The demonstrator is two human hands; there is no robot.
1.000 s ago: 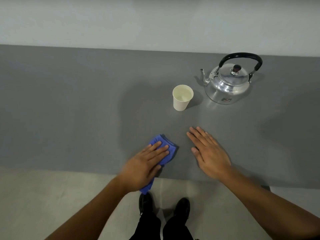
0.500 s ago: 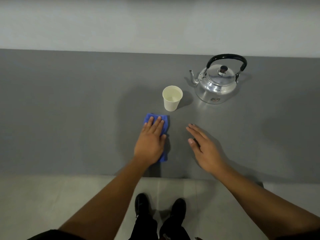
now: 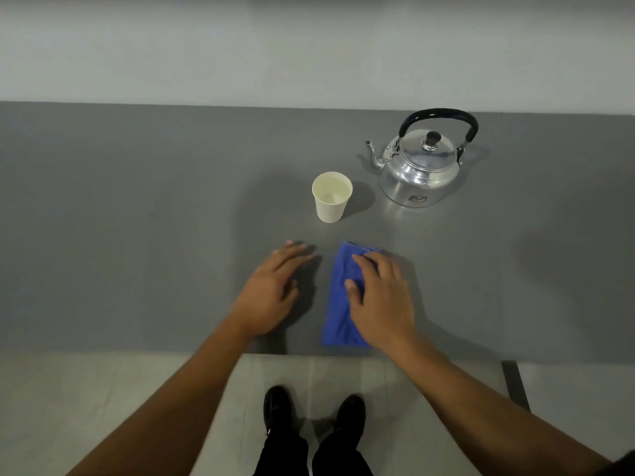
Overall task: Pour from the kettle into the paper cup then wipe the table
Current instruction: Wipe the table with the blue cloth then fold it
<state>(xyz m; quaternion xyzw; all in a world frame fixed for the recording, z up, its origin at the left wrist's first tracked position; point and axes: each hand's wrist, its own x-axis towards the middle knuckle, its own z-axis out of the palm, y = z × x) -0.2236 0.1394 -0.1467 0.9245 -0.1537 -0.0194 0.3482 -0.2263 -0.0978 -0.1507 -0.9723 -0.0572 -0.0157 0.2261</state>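
A folded blue cloth lies on the grey table near its front edge. My right hand presses down on the cloth's right side, fingers bent over it. My left hand rests flat on the bare table just left of the cloth, fingers apart, holding nothing. Behind the hands stands a white paper cup, upright, with clear liquid in it. A shiny metal kettle with a black handle sits behind and to the right of the cup, its spout pointing left.
The table's front edge runs just below my wrists. Beneath it are a pale floor and my two black shoes. A light wall backs the table's far edge. A dark table leg shows at the lower right.
The blue cloth has passed from under my left hand to under my right hand and now lies further right. My left hand has come off it onto the bare table.
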